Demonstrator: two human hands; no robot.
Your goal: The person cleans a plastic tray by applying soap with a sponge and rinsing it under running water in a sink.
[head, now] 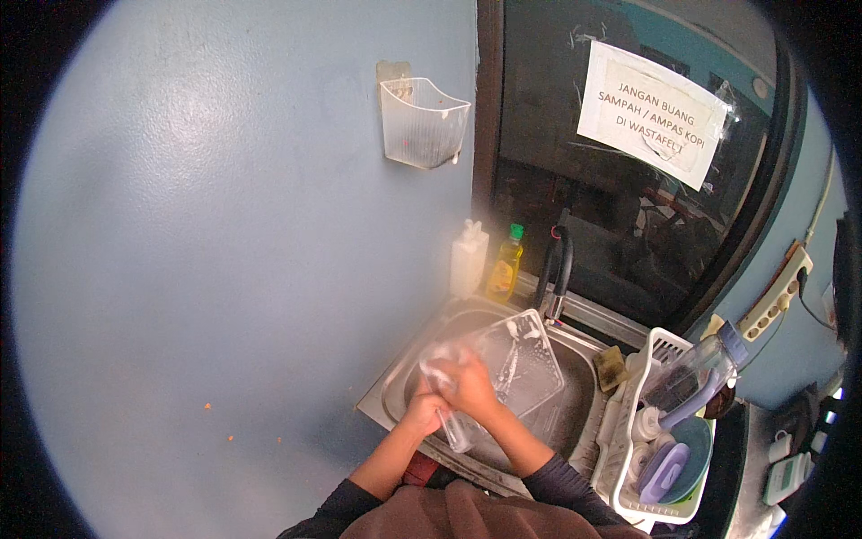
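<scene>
Over the left part of a metal sink (576, 431), my left hand (425, 412) grips a clear, narrow tube-like piece (456, 434) whose end points down toward the sink's front rim. Just above it, my right hand (468, 381) is blurred and is closed around the upper part of the same clear piece, where white suds show. Whether a sponge lies inside that hand cannot be told. A clear plastic container (539, 367) with suds on it leans in the basin, beside and behind my right hand.
Behind the basin stand a whitish bottle (468, 263), a yellow dish-soap bottle (504, 273) and a black faucet (564, 269). A worn sponge (610, 368) lies on the right rim, beside a white dish rack (623, 465) holding a clear pitcher (687, 384) and lids. A wall borders the left.
</scene>
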